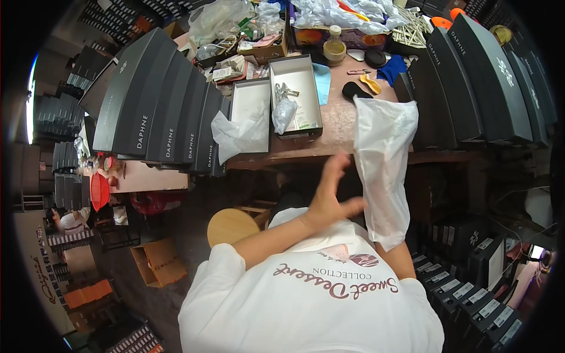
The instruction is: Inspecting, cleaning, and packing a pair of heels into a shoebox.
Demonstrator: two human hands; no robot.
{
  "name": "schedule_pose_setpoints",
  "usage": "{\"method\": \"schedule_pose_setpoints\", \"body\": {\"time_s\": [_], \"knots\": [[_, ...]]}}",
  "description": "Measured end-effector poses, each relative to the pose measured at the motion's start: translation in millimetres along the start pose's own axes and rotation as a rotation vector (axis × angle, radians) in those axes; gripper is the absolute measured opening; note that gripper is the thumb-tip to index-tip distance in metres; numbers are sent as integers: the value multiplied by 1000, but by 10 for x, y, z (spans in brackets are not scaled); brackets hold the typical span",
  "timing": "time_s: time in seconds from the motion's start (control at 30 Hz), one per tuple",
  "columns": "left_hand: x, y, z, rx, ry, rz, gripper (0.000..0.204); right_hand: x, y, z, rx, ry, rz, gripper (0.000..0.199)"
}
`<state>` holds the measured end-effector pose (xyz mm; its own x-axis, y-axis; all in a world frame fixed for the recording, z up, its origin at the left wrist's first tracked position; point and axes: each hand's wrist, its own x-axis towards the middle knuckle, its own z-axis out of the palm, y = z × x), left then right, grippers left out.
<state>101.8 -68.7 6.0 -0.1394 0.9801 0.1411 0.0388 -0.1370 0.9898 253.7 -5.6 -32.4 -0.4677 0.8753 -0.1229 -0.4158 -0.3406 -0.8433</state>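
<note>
A long white translucent bag (385, 159) stands upright in front of me at the table's edge. My right forearm goes up to its lower end, and the bag hides that hand and its fingers. Beside the bag on its left, my left hand (331, 199) is open with the fingers spread, holding nothing. On the table an open shoebox (318, 112) contains a silvery item partly in thin wrapping (285, 113) and a small packet. White tissue paper (240, 134) hangs over the box lid (250, 94) to its left.
Dark shoeboxes (138, 97) line the table's left, with more (491, 82) on the right. At the back are a glass jar (334, 50), a yellow tool (371, 83), a blue cloth (393, 69) and heaped plastic bags (220, 20). A round stool (231, 227) stands below.
</note>
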Motion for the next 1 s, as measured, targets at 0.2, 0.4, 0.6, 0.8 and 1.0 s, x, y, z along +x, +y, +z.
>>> {"method": "schedule_pose_setpoints", "body": {"time_s": [0.2, 0.4, 0.6, 0.8, 1.0], "knots": [[364, -268, -54, -1025, 229, -495, 72, 184, 88, 257, -920, -110, -263, 56], [671, -275, -346, -372, 446, 31, 86, -357, 148, 110, 354, 1, 460, 72], [308, -420, -138, 11, 18, -91, 96, 178, 81, 463, 446, 316, 7, 73], [1147, -570, -1507, 892, -12, -9, 101, 430, -6, 355, -66, 467, -106, 54], [1580, -1308, -2147, 933, -149, -219, 91, 1363, 78, 758, -246, 385, -262, 48]]}}
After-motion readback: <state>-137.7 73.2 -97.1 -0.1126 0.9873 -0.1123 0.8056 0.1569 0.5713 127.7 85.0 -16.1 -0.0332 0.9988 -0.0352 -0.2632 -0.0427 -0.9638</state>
